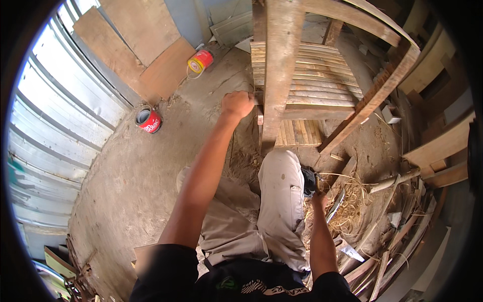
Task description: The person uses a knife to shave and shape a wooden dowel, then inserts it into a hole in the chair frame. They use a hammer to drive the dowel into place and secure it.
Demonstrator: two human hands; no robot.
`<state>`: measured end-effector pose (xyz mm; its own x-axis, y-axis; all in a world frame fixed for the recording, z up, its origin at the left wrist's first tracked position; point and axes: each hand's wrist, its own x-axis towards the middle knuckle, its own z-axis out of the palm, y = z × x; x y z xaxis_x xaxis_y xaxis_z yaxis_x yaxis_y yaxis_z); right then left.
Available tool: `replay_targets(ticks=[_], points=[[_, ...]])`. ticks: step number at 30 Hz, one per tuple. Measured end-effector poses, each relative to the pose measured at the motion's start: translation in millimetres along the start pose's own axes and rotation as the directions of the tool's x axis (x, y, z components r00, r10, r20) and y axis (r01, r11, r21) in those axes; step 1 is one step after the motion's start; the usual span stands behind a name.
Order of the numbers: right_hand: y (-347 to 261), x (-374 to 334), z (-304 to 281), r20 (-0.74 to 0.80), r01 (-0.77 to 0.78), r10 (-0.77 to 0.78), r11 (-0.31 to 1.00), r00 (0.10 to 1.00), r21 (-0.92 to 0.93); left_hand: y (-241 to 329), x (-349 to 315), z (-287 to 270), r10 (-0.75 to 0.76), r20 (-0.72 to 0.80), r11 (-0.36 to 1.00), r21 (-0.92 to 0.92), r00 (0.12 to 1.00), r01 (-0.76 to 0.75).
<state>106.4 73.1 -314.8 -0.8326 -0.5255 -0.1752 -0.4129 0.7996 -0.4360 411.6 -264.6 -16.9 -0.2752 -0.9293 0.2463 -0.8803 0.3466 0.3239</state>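
Observation:
In front of me stands a slatted wooden frame (283, 60), chair-like, with thick posts and rails. My left hand (238, 104) is closed at its left side, fingers against a short dark part beside the near post. Low on the right, beside my knee, my right hand (319, 200) is closed around a slim handle-like thing, mostly hidden by the fingers. A long shiny blade (335, 206) shows right next to this hand; whether it belongs to what I hold, I cannot tell. A black item (308, 181) lies by my knee.
Wood shavings (354, 201) and timber strips (397, 241) litter the right side, with a handsaw-like blade (348, 249) among them. Two red paint cans, one upright (149, 121) and one tipped (200, 61), are at left. Boards (131, 45) lean by a corrugated metal wall (55, 110).

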Motion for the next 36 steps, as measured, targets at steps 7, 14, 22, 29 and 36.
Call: replay_targets(ticks=[7, 14, 22, 29, 36], points=[[-177, -8, -93, -0.485, 0.765, -0.628, 0.627, 0.609, 0.149, 5, -5, 4, -0.031, -0.122, 0.999, 0.007, 0.992, 0.032], [-370, 10, -180, -0.466, 0.942, -0.819, 0.304, 0.335, 0.143, 1, -1, 3, -0.025, -0.017, 0.999, -0.035, 1.000, 0.025], [-417, 67, -123, -0.129, 0.841, -0.946, 0.196, 0.298, 0.503, -2, -2, 6, -0.019, -0.060, 0.984, -0.180, 0.998, 0.008], [-410, 78, -118, -0.117, 0.885, -0.963, 0.171, 0.243, 0.433, -3, 3, 1, -0.022, 0.058, 0.988, -0.150, 0.998, 0.031], [-426, 56, -124, -0.201, 0.962, -0.950, 0.205, 0.239, 0.180, -13, 22, -3, -0.027, 0.345, 0.980, -0.178, 0.938, 0.093]])
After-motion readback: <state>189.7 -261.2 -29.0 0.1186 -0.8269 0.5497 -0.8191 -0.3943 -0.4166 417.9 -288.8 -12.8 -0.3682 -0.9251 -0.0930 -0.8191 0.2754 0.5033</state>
